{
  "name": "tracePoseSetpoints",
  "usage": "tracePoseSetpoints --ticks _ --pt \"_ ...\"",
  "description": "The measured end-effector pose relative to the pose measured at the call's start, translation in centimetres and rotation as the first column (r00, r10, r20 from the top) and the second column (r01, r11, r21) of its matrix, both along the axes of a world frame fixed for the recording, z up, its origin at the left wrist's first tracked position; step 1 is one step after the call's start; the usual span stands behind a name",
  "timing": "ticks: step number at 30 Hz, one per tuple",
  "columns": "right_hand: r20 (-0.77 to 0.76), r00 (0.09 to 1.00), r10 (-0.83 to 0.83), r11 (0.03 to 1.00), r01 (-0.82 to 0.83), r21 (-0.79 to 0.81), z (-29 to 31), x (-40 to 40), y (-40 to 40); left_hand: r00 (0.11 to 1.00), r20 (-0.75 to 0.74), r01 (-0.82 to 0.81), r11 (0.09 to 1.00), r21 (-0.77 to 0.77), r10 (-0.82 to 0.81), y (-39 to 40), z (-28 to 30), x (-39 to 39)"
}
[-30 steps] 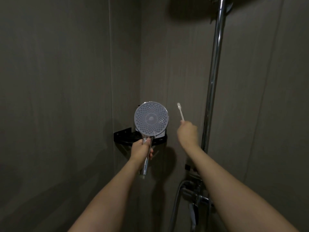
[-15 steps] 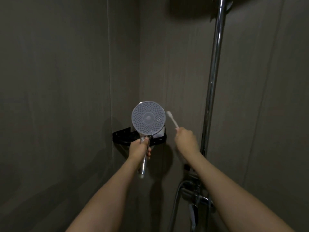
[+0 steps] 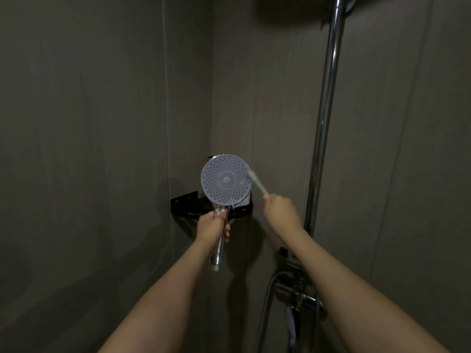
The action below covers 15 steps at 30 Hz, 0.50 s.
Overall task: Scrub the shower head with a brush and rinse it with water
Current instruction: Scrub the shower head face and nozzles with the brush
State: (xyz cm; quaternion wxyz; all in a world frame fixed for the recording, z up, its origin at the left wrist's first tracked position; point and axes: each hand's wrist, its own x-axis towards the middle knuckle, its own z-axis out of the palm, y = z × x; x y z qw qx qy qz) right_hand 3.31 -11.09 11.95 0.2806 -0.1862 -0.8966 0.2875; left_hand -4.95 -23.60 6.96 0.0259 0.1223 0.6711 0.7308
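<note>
While my left hand (image 3: 212, 226) curls its fingers round the chrome handle, thumb up near the neck, I hold the shower head (image 3: 225, 180) upright in the corner, its round, dotted face turned toward me. My right hand (image 3: 280, 212) grips the end of the thin white brush (image 3: 257, 182); its blurred tip sits at the face's right rim, and I cannot tell whether they touch. Both forearms reach forward. Behind is a black corner shelf (image 3: 184, 202); a polished metal pole (image 3: 323, 128) rises to the right. I see no readable writing.
</note>
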Motion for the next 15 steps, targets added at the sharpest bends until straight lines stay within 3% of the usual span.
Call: tracePoseSetpoints --ticks 2,4,6,9,12,13,15 --pt "-0.042 0.998 -0.044 0.999 0.044 0.012 0.5 0.2 -0.1 1.0 0.003 0.003 1.0 -0.001 -0.003 0.0 -0.1 0.1" --pt "0.02 0.997 0.072 0.995 -0.073 0.063 -0.1 0.5 -0.7 1.0 0.01 0.006 1.0 0.009 -0.006 -0.1 0.0 0.2" --pt "0.091 0.995 0.041 0.999 -0.043 0.017 -0.5 0.6 -0.8 1.0 0.019 0.011 1.0 0.015 -0.011 -0.2 0.1 0.3" --pt "0.009 0.999 -0.044 0.999 0.044 0.02 0.1 0.9 0.3 0.999 0.028 0.016 1.0 0.024 -0.017 -0.1 0.2 0.4" --pt "0.044 0.995 0.094 0.993 -0.097 0.061 -0.6 1.3 -0.3 0.999 0.053 0.004 0.999 0.054 -0.007 -0.4 0.2 0.4" --pt "0.066 0.994 0.088 0.993 -0.092 0.069 -0.9 1.5 -0.5 0.999 0.053 0.001 0.999 0.051 -0.004 -0.5 0.2 0.4" --pt "-0.034 0.999 0.02 0.998 -0.018 0.061 -0.8 1.5 0.1 0.999 0.045 0.0 0.999 0.035 -0.001 -0.6 0.1 0.4"
